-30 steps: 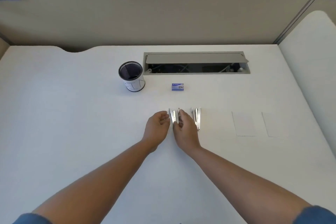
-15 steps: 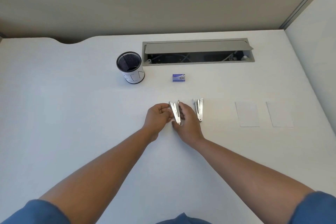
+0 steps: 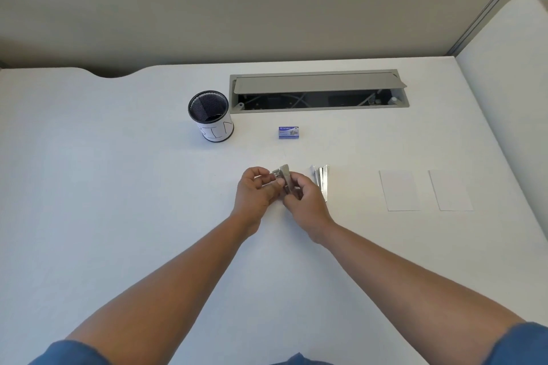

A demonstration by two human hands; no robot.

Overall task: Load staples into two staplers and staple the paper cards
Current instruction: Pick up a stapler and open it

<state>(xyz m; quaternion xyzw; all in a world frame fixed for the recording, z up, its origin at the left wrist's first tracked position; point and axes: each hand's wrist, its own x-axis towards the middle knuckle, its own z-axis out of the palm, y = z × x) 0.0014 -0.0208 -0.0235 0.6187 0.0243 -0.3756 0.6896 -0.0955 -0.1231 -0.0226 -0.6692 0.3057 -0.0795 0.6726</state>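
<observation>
Stapler (image 3: 285,178) now lifted off desk — left hand (image 3: 255,191) and right hand (image 3: 307,201) both gripping it

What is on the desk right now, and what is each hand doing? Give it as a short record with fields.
left hand: holds the stapler at its far end
right hand: holds the same stapler, lifted off the desk
second stapler: lies on the desk, right of the hands
staple box: closed, beyond the hands
cards: two, flat, side by side at right
mesh cup: upright, far left of the box
</observation>
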